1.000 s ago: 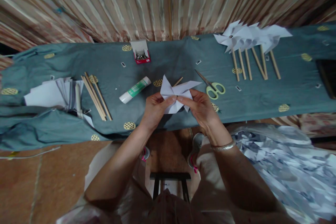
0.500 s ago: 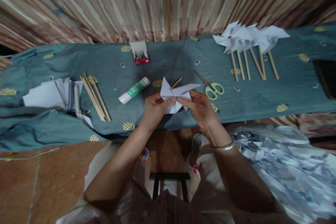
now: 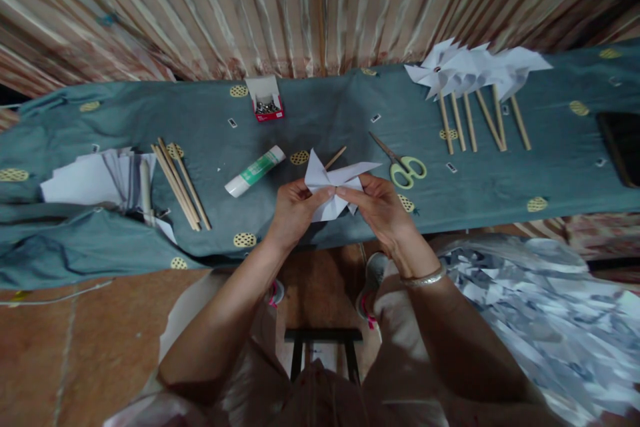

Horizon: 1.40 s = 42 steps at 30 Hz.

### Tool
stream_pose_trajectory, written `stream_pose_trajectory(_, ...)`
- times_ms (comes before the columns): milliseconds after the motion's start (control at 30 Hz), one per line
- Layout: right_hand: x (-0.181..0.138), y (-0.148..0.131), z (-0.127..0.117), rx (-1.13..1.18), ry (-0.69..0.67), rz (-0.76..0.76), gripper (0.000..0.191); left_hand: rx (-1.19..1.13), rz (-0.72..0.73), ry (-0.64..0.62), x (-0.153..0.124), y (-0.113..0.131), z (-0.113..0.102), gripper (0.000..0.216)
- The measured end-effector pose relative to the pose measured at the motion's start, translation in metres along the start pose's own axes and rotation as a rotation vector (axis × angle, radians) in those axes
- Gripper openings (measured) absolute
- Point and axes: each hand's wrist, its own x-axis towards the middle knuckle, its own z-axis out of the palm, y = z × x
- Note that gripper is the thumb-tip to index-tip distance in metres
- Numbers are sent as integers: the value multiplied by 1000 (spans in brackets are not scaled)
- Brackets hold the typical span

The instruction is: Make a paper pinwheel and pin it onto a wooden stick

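Note:
A white paper pinwheel [image 3: 325,177] is held between my two hands above the near side of the table. My left hand [image 3: 296,212] is closed on its left side, thumb pressed near the centre. From the right, my right hand [image 3: 384,208] grips it the same way, the thumb tips almost meeting at the middle. Behind the pinwheel pokes out the end of a wooden stick [image 3: 336,157]; whether it is attached is hidden. Green-handled scissors [image 3: 404,167] lie just right of the hands. To their left is a white and green glue stick [image 3: 255,171].
A red and white box of metal pins [image 3: 267,107] stands open at the back. Wooden sticks [image 3: 181,187] and a stack of white paper [image 3: 95,180] lie left. Finished pinwheels [image 3: 475,73] rest back right, a dark phone [image 3: 620,147] far right. A bag of paper scraps [image 3: 540,313] is below.
Both hands keep their hold on the pinwheel. Its lower blade has tilted slightly downward; otherwise hardly anything has moved.

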Motion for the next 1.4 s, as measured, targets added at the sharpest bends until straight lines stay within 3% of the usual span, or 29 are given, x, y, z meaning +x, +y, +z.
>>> stream_pose_trajectory(300, 3, 4, 0, -20, 21, -60, 31, -73, 71, 44, 3, -4, 3, 32)
stream_pose_trajectory(767, 1, 8, 2, 35, 39, -46, 27, -50, 16, 10, 1, -3, 5, 35)
stream_pose_trajectory(1400, 4, 7, -4, -39, 73, -113, 30, 9, 84, 8, 2, -2, 9, 32)
